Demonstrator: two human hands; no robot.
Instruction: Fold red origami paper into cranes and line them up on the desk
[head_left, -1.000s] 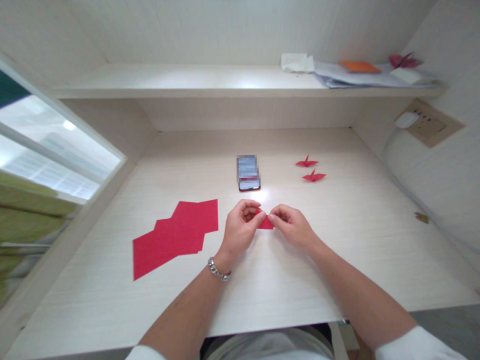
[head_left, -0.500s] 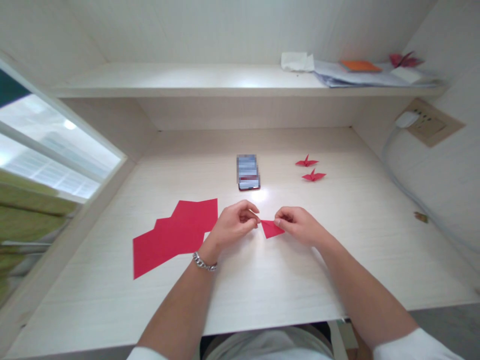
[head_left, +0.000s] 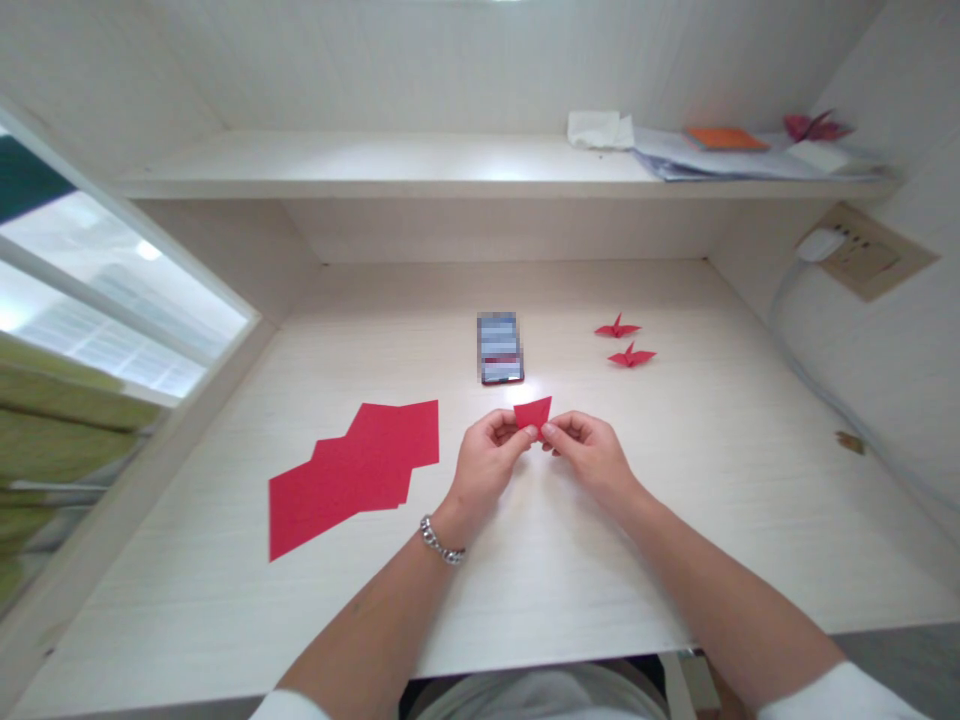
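One folded red paper point(head_left: 533, 413) sits between left hand point(head_left: 487, 455) and right hand point(head_left: 594, 452), both pinching its near end.

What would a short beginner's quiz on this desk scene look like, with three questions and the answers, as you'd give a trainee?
1. How many small red paper birds are on the desk?
2. True or false: the left hand and the right hand both touch the folded red paper.
3. Fill in: seen from the person's seat, the flat red sheets lie to the ___ of the phone.

Key: 1. Two. 2. True. 3. Left.
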